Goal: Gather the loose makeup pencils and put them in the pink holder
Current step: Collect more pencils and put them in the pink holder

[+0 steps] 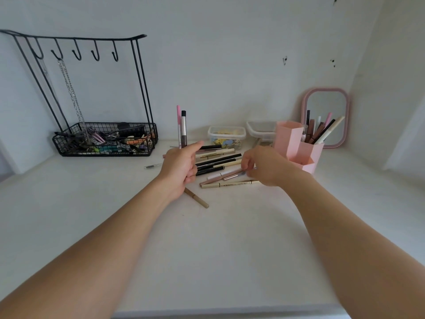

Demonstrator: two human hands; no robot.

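Note:
A heap of loose makeup pencils [218, 161], black, cream and rose, lies on the white table between my hands. My left hand [181, 168] grips two upright pencils [181, 127], one pink and one silver with a black cap. A tan pencil [196, 198] pokes out below that hand. My right hand [259, 166] reaches down into the heap and pinches a rose-coloured pencil [232, 175]. The pink holder [296, 146] stands just right of the heap with several pencils standing in its rear compartment.
A black wire rack [103, 139] with hooks and a basket of small items stands at the back left. Two clear plastic boxes [226, 137] sit behind the heap. A pink-framed mirror [325, 116] leans on the wall behind the holder. A small spoolie brush [153, 166] lies left of my left hand.

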